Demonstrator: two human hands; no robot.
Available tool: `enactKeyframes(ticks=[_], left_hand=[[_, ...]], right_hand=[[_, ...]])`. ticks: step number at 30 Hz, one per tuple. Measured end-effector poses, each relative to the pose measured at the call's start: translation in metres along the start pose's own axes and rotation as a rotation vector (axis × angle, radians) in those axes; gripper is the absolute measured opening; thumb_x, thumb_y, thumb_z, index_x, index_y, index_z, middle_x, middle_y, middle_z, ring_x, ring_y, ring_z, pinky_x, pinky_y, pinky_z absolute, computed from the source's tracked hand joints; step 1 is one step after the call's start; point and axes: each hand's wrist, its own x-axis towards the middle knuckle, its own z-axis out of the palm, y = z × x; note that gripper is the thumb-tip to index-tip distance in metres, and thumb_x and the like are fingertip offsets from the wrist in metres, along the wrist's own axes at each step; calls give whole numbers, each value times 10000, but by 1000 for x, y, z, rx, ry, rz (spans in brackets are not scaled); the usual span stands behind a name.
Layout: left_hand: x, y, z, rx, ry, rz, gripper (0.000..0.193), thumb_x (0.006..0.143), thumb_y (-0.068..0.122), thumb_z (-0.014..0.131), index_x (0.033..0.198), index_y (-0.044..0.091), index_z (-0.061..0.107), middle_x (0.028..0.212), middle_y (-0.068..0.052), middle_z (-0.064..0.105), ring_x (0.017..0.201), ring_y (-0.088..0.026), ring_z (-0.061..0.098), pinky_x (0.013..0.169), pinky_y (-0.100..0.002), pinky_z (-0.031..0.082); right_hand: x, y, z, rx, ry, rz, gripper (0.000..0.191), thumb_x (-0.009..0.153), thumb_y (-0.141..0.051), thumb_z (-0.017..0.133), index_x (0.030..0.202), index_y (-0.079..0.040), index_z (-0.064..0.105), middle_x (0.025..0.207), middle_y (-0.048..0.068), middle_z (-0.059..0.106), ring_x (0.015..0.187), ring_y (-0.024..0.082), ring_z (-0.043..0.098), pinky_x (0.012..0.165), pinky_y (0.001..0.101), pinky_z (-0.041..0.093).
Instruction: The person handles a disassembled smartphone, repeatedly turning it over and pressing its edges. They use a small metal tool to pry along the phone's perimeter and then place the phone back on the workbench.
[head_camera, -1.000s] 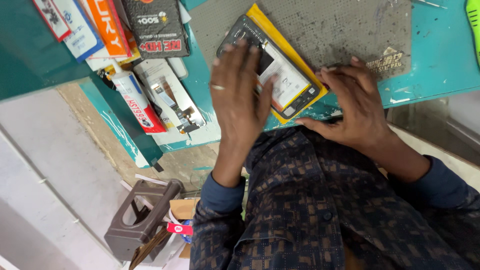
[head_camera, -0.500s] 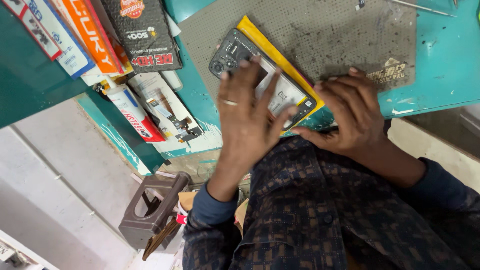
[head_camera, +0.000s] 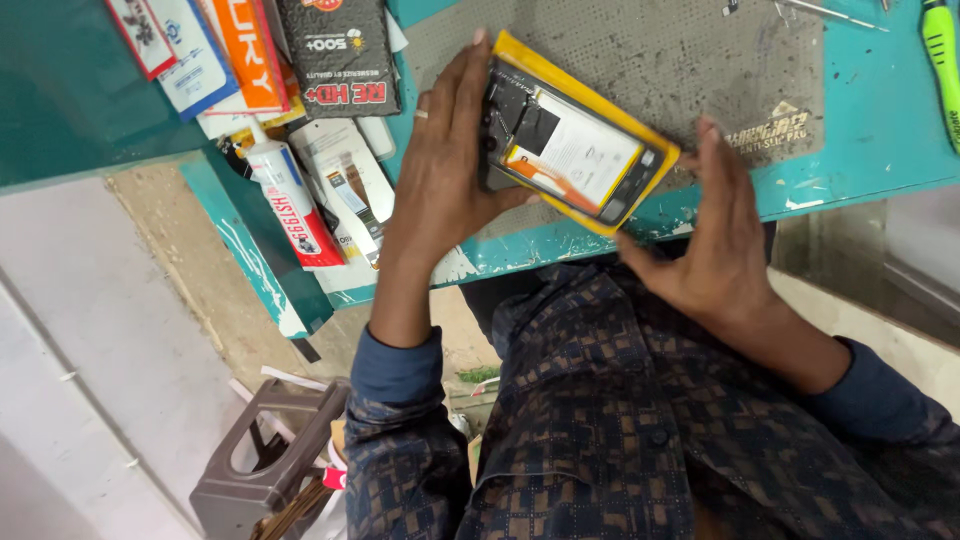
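My left hand, a ring on one finger, grips the top end of an opened phone with its back cover off. A white battery and dark circuit parts show inside, and a yellow case rims it. The phone is tilted up over the grey perforated mat on the teal workbench. My right hand is flat, fingers straight, at the phone's lower right end; its thumb lies under the edge.
Packets and boxes of parts and a red-and-white tube lie left of the mat. At the far right is a green-handled tool, and a metal pick rests at the top. A brown plastic stool stands on the floor below.
Both hands were over the phone a second ago. My left hand now holds it raised with the insides showing, and my right hand has slid off to its lower right end.
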Motion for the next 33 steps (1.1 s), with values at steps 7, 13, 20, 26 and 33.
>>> enactKeyframes(ticks=[7,13,20,26,33], left_hand=[[-1,8,1,232,127,86,1486,424,373,1043,1581,64,164,1514,-258,422,1443,-505,363,1206,-568,237],[20,-30,-6,114,-34,235,1305,559,246,978,1618,74,236,1470,-242,504,1426,-433,463,1276,-548,259],[-10,5,28,276,185,49,1238,759,597,926,1605,-10,257,1330,-242,546,1132,-409,551,960,-514,475],[-44,34,47,197,275,-48,1189,795,559,881,1608,-31,245,1474,-250,492,1168,-384,533,982,-475,470],[-47,39,47,178,240,-97,1084,778,497,893,1600,60,338,1556,-128,502,1061,-310,540,905,-440,437]], right_hand=[[-3,13,-2,-136,12,-39,1189,795,-288,948,1605,42,141,1500,236,543,1309,422,543,1125,534,414],[11,21,0,-165,68,-58,1085,905,-264,927,1630,40,178,1457,190,646,1174,320,641,1025,493,438],[57,37,-9,-162,175,-129,595,1032,-21,821,1497,52,458,1296,175,723,938,260,691,943,391,531],[84,38,-9,-112,167,-133,402,1013,57,773,1376,37,601,1267,160,713,818,265,648,869,412,537],[89,33,-8,-223,129,-197,375,981,63,656,1355,46,640,1246,158,603,1015,306,603,961,439,442]])
